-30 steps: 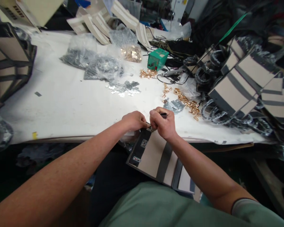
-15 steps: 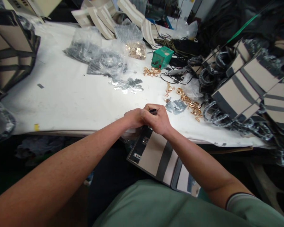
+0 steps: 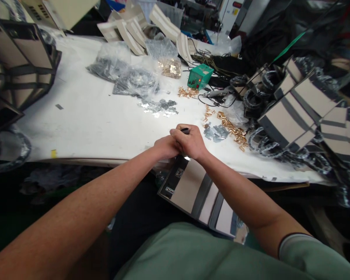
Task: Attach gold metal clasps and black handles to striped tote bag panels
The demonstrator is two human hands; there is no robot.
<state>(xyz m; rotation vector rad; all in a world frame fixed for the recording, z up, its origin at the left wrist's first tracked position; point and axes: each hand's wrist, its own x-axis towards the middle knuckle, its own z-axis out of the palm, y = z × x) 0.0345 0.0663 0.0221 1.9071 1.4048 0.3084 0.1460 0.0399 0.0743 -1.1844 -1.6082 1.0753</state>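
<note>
A black-handled tool [image 3: 185, 131] pokes out of the top of my right hand [image 3: 192, 142], which is wrapped round it in a fist; the tool's lower end is hidden. My left hand [image 3: 167, 147] is tucked against the right one, low on its left side, fingers closed and mostly out of sight. Both hands are over the upper end of a beige and black panel piece [image 3: 186, 186], perhaps part of a bag. Metal fittings [image 3: 179, 172] sit in its black strip. The panel slants from the table edge down towards my lap.
Gold-coloured metal parts [image 3: 233, 128] and thin silver plates [image 3: 216, 132] lie beyond my hands on the white table [image 3: 111, 128]. Farther back are a green box [image 3: 200, 76] and plastic bags [image 3: 137, 79]. Stacked panel pieces with wrapped handles [image 3: 291, 116] crowd the right; more [image 3: 23, 66] stand left.
My right hand has turned slightly on the black-handled tool, its thumb now higher. The two hands remain together over the panel. The camera view has shifted a little.
</note>
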